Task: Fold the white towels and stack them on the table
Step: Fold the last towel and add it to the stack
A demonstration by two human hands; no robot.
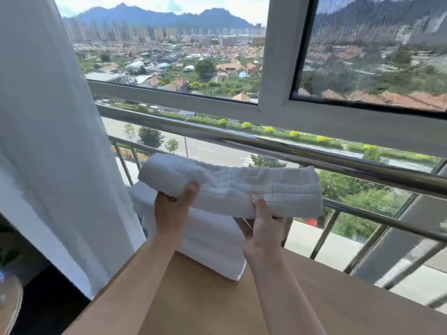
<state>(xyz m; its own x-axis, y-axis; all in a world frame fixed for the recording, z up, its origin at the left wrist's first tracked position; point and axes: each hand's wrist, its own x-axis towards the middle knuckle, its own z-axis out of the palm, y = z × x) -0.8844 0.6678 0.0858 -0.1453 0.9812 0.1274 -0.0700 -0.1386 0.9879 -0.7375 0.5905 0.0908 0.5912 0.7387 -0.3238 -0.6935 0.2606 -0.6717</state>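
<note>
1 tan table (217, 310) stood by a wide window (169, 56), with a white curtain (48, 141) at the left and a steel railing (314, 153) beyond. Both forearms partly hid the stack of towels (212, 240) at the table's far left. Just above it, the left hand (170, 211) and right hand (261, 228) clamped the folded towel (232, 187) at its near edge, thumbs on top. A blurred object (9, 298) was cut off near left.

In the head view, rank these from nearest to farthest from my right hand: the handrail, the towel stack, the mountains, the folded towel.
1. folded towel: gripped by the right hand itself.
2. towel stack: on the table, just left of and below the hand.
3. handrail: ahead, beyond the table.
4. mountains: far off on the skyline.
</note>
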